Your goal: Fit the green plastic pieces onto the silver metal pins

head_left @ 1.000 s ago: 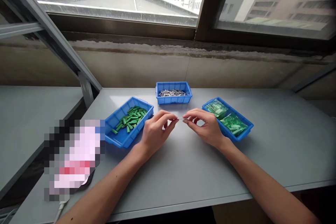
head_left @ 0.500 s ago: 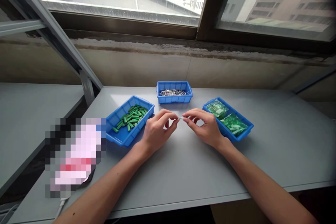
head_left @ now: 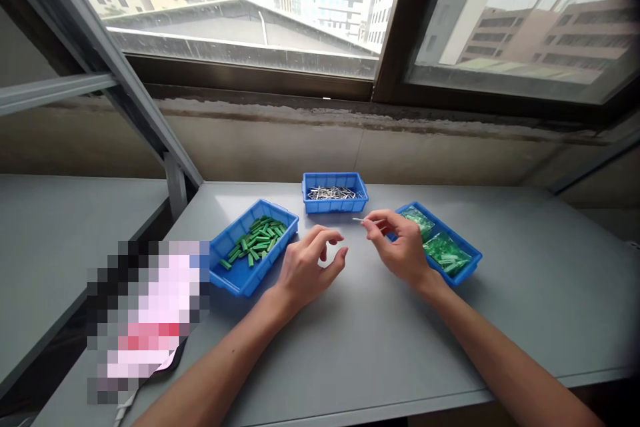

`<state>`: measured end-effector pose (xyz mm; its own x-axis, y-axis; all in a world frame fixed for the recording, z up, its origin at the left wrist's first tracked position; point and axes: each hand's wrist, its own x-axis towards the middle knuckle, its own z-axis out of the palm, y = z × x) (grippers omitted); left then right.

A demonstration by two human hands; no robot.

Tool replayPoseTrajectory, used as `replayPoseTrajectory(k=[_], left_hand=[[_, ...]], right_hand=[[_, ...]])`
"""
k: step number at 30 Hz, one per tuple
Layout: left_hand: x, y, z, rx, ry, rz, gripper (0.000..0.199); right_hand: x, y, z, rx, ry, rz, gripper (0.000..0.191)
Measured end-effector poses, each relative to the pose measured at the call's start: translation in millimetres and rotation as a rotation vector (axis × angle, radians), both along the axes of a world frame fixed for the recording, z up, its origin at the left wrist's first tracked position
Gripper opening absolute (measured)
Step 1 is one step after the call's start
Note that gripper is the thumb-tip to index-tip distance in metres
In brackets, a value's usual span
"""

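My right hand (head_left: 397, 240) pinches a thin metal pin (head_left: 357, 219) between thumb and fingertips, its tip pointing left. To the left, my left hand (head_left: 313, 259) is open, thumb and forefinger apart with nothing between them. Beyond the hands a small blue bin (head_left: 335, 207) holds many similar silvery metal pieces (head_left: 333, 193). Beside my left hand lies a blue bin (head_left: 244, 285) with short green strips (head_left: 257, 237) in it. Partly behind my right hand, another blue bin (head_left: 463, 275) contains clear bags (head_left: 445, 253) of green and pale pieces.
All the bins stand on a grey table (head_left: 360, 360) against a wall under a window. On the left lie a blurred-out pinkish object (head_left: 155, 307) and a white cable (head_left: 125, 407). A metal frame post (head_left: 145, 107) rises at the table's back left corner.
The left fingers have let go of the pin and opened. My right hand keeps the pin and has moved slightly right, so the hands are farther apart. The camera view has tilted up.
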<state>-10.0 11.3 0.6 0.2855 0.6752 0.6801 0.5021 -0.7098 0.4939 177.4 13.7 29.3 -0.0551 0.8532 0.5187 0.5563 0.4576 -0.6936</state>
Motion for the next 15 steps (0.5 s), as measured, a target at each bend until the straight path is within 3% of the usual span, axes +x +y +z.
replayPoseTrajectory(k=[5,9,12,15], left_hand=[[-0.2,-1.3,-0.5,-0.002,0.016,-0.011,0.007],[-2.5,-0.2,-1.2,-0.013,0.029,0.002,0.005],[-4.0,2.0,-1.1,-0.030,0.028,0.016,0.005],[-3.5,4.1,-1.3,-0.033,0.026,0.005,0.004]], right_hand=[[-12.8,48.7,22.7,0.060,-0.237,-0.196,0.023],[-18.9,66.8,38.6,-0.036,-0.469,-0.183,0.022],[-3.2,33.9,47.1,0.028,-0.498,-0.133,0.025],[24.1,-25.8,40.5,-0.025,-0.581,-0.106,0.024]])
